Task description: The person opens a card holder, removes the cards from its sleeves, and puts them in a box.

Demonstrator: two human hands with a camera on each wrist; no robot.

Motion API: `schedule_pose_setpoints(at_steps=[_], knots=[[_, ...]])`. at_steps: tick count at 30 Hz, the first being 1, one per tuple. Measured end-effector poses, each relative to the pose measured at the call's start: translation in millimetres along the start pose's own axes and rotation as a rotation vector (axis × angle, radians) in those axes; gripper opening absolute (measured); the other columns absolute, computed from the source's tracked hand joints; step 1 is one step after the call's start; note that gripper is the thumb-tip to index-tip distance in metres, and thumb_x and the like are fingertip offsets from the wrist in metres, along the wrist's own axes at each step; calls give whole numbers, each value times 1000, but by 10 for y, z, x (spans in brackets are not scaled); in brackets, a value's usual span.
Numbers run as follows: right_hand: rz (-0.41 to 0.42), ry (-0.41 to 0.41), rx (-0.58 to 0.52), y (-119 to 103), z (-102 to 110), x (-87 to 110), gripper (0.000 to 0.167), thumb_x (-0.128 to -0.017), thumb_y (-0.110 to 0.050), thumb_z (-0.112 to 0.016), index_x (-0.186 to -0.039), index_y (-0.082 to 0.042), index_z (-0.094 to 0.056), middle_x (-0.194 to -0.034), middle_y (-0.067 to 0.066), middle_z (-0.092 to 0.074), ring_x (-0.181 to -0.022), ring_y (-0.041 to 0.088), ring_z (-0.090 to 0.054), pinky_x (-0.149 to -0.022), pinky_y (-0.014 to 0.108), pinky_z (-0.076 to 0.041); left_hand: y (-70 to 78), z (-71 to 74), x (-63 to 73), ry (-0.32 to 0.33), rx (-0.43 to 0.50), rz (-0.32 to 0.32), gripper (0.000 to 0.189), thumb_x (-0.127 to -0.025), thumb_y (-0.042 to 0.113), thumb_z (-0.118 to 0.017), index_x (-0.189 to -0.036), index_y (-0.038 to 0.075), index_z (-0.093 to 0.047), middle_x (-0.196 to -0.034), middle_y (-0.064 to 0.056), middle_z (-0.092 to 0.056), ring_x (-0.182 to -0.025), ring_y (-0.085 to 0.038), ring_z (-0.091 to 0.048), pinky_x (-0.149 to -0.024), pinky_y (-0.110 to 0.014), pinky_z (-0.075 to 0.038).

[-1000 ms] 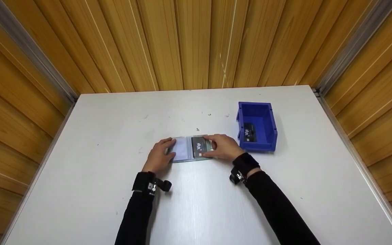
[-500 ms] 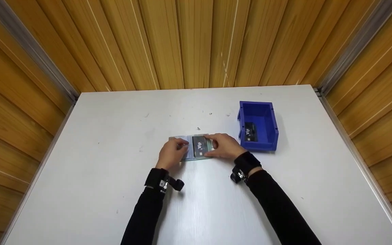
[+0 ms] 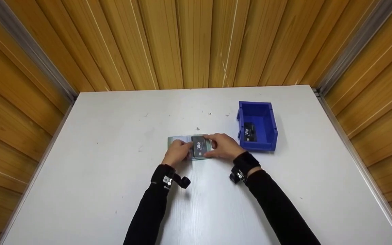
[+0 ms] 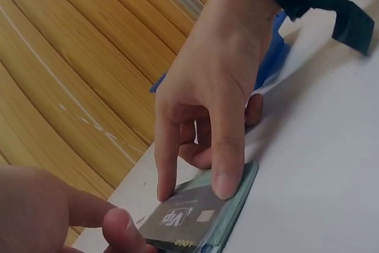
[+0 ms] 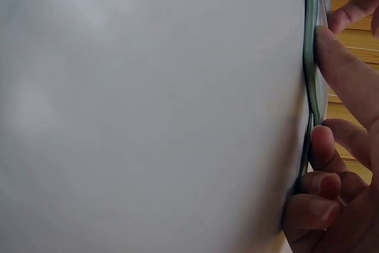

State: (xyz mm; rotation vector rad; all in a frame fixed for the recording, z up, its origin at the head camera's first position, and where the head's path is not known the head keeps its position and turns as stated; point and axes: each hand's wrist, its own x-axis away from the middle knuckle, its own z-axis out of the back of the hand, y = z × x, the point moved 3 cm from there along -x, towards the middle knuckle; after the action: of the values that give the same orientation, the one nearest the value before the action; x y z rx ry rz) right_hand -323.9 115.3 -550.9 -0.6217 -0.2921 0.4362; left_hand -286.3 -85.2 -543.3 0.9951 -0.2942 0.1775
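Observation:
A black card marked "Vip" (image 3: 198, 146) lies on the right half of an opened green-edged card holder with clear pockets (image 3: 173, 139). My right hand (image 3: 225, 146) pinches the card across its width, thumb at the near edge and index finger at the far edge. Over the holder's left half, my left hand (image 3: 177, 152) has its thumb and index finger at the card's left edge. In the left wrist view those fingertips are close together beside the card (image 4: 183, 217); whether they pinch the pocket's edge is hidden. The right wrist view shows the holder (image 5: 310, 57) edge-on under the right fingers.
To the right stands a blue bin (image 3: 259, 146) with another black "Vip" card (image 3: 249, 131) inside. The white table (image 3: 131, 115) meets wood-look panel walls (image 3: 196, 44) at the back and sides.
My left hand has left the holder's left edge and moved right to the card's left edge, its thumb and index finger coming together. The right hand and card have hardly moved.

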Motion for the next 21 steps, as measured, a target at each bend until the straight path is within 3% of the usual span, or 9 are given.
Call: schedule_pose_setpoints(at_steps=[2, 5, 9, 13, 18, 21], knots=[[1, 3, 4, -3, 1, 0, 80, -80, -32, -90, -150, -13, -56, -80, 1, -56, -71, 13, -46, -65, 28, -37, -4, -10, -13, -13, -43, -15, 36, -102, 35, -57, -88, 5, -70, -61, 1, -57, -60, -16, -56, -60, -28, -44], [4, -2, 8, -4, -1, -5, 80, -81, -33, -90, -150, -12, -56, -80, 0, -55, -70, 12, -45, -65, 28, -37, -10, -27, -41, 2, -196, -56, 38, -102, 35, -56, -73, 12, -65, -53, 3, -53, -54, -16, -54, -57, -29, -40], [11, -15, 17, -7, -6, -11, 81, -81, -35, -89, -150, -12, -55, -80, -1, -54, -70, 11, -45, -66, 27, -36, -15, -48, -68, 22, -318, -90, 35, -101, 32, -58, -72, 14, -66, -55, 4, -54, -50, -15, -54, -55, -31, -38], [12, -11, 22, -8, 0, -9, 80, -81, -35, -90, -150, -13, -56, -80, 0, -55, -71, 12, -45, -65, 28, -37, -31, -62, -86, -18, -296, -91, 30, -101, 29, -57, -79, 13, -70, -56, 4, -55, -45, -13, -53, -51, -30, -39], [5, -14, 25, 1, -3, -14, 80, -81, -34, -90, -151, -14, -55, -81, 1, -56, -71, 13, -45, -65, 29, -37, -59, -50, -83, -71, -235, -94, 35, -102, 28, -54, -72, 14, -65, -52, 5, -55, -43, -11, -52, -49, -27, -39], [-5, -20, 28, 20, -3, -17, 81, -81, -36, -89, -151, -15, -54, -81, 1, -56, -71, 12, -45, -65, 28, -38, -72, -42, -77, -82, -194, -96, 34, -103, 30, -58, -76, 14, -69, -54, 6, -56, -45, -10, -52, -50, -26, -39]])
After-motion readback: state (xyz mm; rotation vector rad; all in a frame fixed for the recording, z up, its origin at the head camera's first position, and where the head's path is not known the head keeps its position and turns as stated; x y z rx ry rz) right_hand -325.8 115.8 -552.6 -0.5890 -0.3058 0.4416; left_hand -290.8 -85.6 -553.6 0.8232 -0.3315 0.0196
